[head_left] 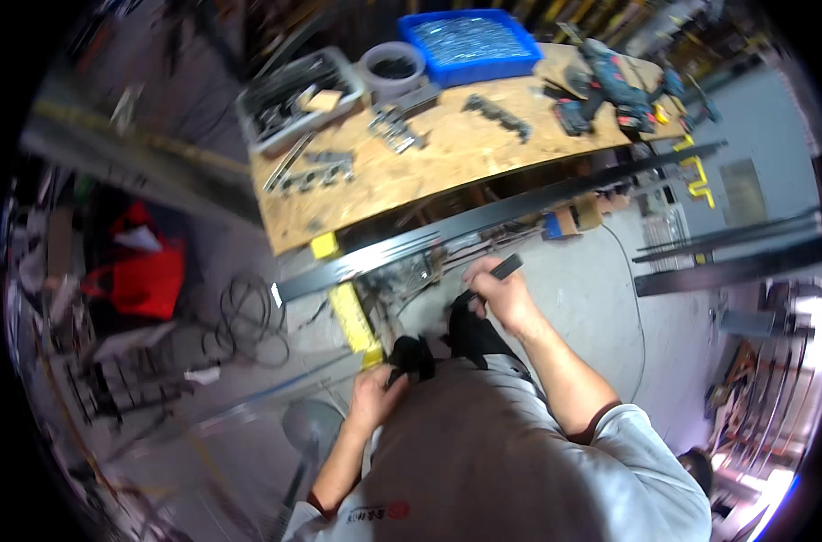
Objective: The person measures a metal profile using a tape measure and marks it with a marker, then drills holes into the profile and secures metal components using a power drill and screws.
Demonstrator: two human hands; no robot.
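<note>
My right hand (503,291) is closed around a short dark bar-like piece (506,266), whose squared end sticks out past the fingers. Its kind cannot be made out. Low by my waist, my left hand (375,396) is beside a black shape near my legs; its fingers are partly hidden and blurred. Ahead of both hands, a long dark metal profile (483,215) with shiny streaks lies slantwise along the near side of the workbench. A yellow support (353,318) stands beneath its left part. Neither hand touches the profile.
On the wooden workbench (339,212) are a grey bin (295,131), a round tub (393,79), a blue tray (469,68) of small parts, metal fittings and power tools (617,86). More dark profiles (731,271) jut out at right. Cables (253,321) coil on the floor at left.
</note>
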